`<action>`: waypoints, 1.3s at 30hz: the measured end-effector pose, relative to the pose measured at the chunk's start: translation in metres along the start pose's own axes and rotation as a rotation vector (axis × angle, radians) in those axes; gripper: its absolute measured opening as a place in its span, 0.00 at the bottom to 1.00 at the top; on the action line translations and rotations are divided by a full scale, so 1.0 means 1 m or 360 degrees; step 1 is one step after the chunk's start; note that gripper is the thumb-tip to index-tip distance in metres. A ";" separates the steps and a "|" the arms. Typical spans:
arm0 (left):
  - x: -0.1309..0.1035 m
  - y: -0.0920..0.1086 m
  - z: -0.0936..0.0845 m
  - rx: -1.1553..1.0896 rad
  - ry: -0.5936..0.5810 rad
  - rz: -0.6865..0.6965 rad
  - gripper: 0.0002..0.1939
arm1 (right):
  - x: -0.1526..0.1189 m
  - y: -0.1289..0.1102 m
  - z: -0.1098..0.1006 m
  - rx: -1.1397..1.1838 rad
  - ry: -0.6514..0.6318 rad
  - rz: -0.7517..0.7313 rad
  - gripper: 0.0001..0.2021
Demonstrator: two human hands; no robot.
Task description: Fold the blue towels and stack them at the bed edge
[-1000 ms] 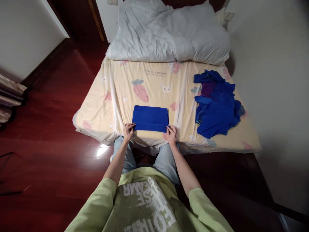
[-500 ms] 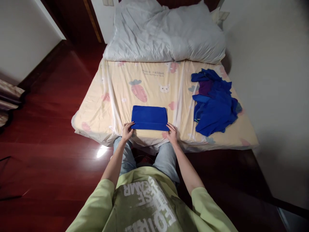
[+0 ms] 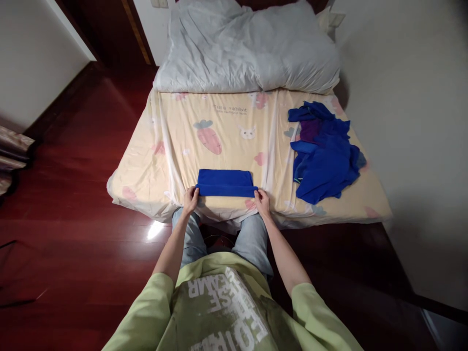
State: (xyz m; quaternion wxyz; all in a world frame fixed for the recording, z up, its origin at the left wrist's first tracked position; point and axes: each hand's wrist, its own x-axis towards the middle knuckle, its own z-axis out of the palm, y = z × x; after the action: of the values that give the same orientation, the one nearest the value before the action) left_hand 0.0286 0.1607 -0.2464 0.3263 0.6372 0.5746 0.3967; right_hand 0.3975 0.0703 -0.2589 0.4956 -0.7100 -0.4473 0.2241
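A folded blue cloth [image 3: 225,182] lies on the patterned bed sheet near the front edge of the bed, with a narrow folded band along its near side. My left hand [image 3: 190,200] pinches the left end of that band. At the right end of the band, my right hand [image 3: 262,201] has its fingers closed on the cloth. To the right on the sheet rests a crumpled pile of blue clothes [image 3: 323,156] with a purple patch in it.
The bed [image 3: 142,170] has a yellowish sheet printed with carrots. A bulky grey-white quilt [image 3: 248,48] lies across its far end. A wall [image 3: 409,122] runs along the right, and dark red floor [image 3: 84,195] shows on the left.
The blue cloth's far edge has come nearer to me, so the cloth looks narrower. Both hands have closed on the ends of the near band and sit slightly farther apart.
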 end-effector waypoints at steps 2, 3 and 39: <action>0.000 0.001 0.000 0.0003 -0.0002 -0.0013 0.21 | 0.000 -0.003 0.000 0.0010 -0.0017 0.0016 0.28; 0.000 0.002 0.000 0.0004 -0.0001 -0.0018 0.21 | 0.001 -0.005 0.000 0.0014 -0.0021 0.0023 0.29; -0.002 0.009 0.009 0.0110 0.0195 0.0219 0.12 | 0.000 -0.012 0.011 -0.0027 0.0175 -0.0249 0.12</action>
State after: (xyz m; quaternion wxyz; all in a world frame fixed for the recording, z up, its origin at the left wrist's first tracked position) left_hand 0.0409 0.1575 -0.2429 0.2404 0.6604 0.5618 0.4364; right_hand 0.3846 0.0769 -0.2525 0.5294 -0.6883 -0.4752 0.1417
